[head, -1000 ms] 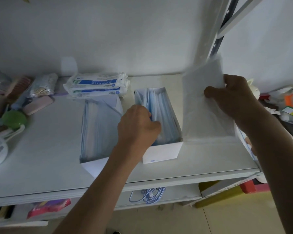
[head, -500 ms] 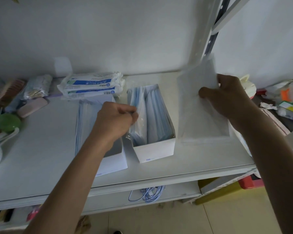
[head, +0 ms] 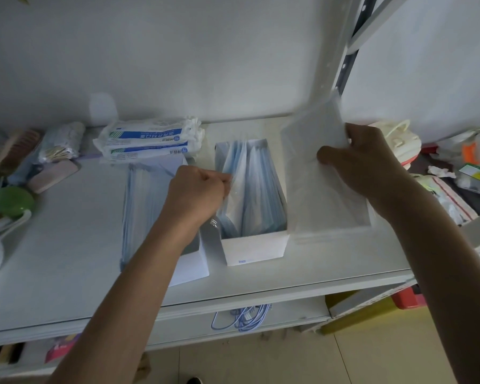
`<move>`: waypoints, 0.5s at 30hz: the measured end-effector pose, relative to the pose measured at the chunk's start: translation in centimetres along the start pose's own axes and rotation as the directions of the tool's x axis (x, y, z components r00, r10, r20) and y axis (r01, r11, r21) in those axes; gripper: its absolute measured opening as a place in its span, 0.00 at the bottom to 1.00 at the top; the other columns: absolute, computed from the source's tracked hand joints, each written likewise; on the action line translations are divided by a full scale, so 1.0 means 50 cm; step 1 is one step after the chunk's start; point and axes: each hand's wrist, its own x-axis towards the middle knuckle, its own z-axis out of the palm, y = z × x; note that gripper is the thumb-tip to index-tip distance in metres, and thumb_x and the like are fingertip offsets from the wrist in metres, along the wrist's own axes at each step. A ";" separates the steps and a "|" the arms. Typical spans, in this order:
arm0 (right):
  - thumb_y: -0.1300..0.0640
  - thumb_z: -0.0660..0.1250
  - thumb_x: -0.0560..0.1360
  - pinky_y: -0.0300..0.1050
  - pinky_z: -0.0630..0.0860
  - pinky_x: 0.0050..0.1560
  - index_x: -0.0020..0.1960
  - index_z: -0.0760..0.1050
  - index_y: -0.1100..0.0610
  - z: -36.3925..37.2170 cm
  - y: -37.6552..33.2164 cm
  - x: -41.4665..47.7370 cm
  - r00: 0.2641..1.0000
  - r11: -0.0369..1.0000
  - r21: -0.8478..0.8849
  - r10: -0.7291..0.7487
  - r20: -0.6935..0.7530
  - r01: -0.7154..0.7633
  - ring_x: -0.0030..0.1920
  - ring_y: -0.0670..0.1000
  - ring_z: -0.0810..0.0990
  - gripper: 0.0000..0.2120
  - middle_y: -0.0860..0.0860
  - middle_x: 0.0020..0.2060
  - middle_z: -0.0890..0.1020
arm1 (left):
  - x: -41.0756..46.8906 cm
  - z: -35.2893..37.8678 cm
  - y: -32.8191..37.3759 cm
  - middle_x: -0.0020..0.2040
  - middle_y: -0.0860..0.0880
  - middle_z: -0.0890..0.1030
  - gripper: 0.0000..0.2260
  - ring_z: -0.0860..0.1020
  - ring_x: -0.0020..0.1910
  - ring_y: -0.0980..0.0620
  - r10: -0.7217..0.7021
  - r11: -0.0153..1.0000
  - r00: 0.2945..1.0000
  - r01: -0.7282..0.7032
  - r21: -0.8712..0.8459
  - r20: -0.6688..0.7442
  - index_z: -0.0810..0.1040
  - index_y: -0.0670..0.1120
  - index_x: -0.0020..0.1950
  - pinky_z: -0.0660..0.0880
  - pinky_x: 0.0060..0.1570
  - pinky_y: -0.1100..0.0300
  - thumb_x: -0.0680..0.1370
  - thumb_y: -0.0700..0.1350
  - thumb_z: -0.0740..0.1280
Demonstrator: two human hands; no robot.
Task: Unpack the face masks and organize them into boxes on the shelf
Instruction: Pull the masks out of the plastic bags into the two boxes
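On the white shelf (head: 67, 245), a green round object (head: 11, 200) lies at the far left edge, and a sealed mask pack (head: 150, 139) with blue print rests at the far side against the wall, just behind the left box (head: 189, 261), which holds upright blue face masks (head: 142, 206). The left hand (head: 197, 195) reaches over that box with its fingers pinched on a clear-wrapped mask (head: 233, 195) at the left side of the middle box (head: 257, 248), itself packed with upright blue masks. To the right, the right hand (head: 363, 164) grips a white wrapper (head: 316, 189) standing on the shelf, fingers closed on its upper right edge, just beside the middle box.
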 end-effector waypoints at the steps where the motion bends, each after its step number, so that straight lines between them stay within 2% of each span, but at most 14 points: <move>1: 0.62 0.67 0.71 0.38 0.72 0.32 0.53 0.79 0.59 0.000 0.001 -0.001 1.000 1.000 0.001 0.001 -0.001 -0.001 0.36 0.48 0.78 0.11 0.51 0.39 0.81 | 0.000 0.000 0.000 0.41 0.55 0.85 0.12 0.81 0.43 0.58 -0.012 1.000 1.000 0.012 -0.012 0.003 0.84 0.53 0.41 0.74 0.44 0.67 0.74 0.36 0.68; 4: 0.62 0.67 0.70 0.39 0.73 0.34 0.53 0.79 0.59 0.002 0.001 -0.002 1.000 1.000 0.014 0.009 -0.005 -0.009 0.36 0.49 0.79 0.11 0.52 0.40 0.82 | 0.002 0.000 0.001 0.43 0.54 0.85 0.10 0.80 0.44 0.57 -0.031 0.999 1.000 0.031 -0.028 0.004 0.85 0.52 0.44 0.74 0.45 0.66 0.74 0.37 0.68; 8: 0.62 0.67 0.70 0.39 0.73 0.33 0.53 0.79 0.60 0.003 0.001 0.000 1.000 1.000 0.020 0.012 -0.007 -0.012 0.35 0.49 0.79 0.12 0.51 0.38 0.81 | 0.002 0.003 0.001 0.46 0.55 0.83 0.10 0.77 0.40 0.64 0.013 1.000 1.000 -0.012 0.029 -0.021 0.85 0.48 0.50 0.69 0.32 0.76 0.75 0.37 0.68; 10: 0.62 0.67 0.71 0.38 0.72 0.33 0.54 0.79 0.60 -0.001 0.001 0.001 1.000 1.000 0.010 0.006 -0.020 -0.006 0.36 0.49 0.79 0.12 0.50 0.38 0.81 | 0.000 0.004 -0.001 0.47 0.54 0.83 0.10 0.78 0.41 0.64 0.052 0.997 0.998 -0.051 0.051 -0.025 0.84 0.47 0.52 0.67 0.29 0.81 0.75 0.37 0.67; 13: 0.63 0.67 0.71 0.36 0.74 0.30 0.53 0.79 0.58 -0.009 -0.003 0.000 0.999 0.999 0.050 -0.003 -0.038 0.005 0.33 0.46 0.80 0.12 0.47 0.37 0.82 | -0.005 0.004 -0.004 0.49 0.53 0.84 0.11 0.79 0.44 0.61 0.113 0.991 0.993 -0.110 0.078 -0.036 0.84 0.47 0.55 0.70 0.36 0.80 0.75 0.38 0.67; 15: 0.65 0.66 0.71 0.38 0.77 0.34 0.53 0.80 0.58 -0.008 -0.013 -0.005 1.000 0.981 0.192 -0.002 -0.030 0.007 0.33 0.46 0.81 0.12 0.49 0.37 0.83 | -0.010 0.003 -0.006 0.47 0.54 0.84 0.10 0.80 0.43 0.61 0.136 0.989 0.986 -0.129 0.072 -0.098 0.84 0.47 0.54 0.70 0.39 0.78 0.75 0.39 0.67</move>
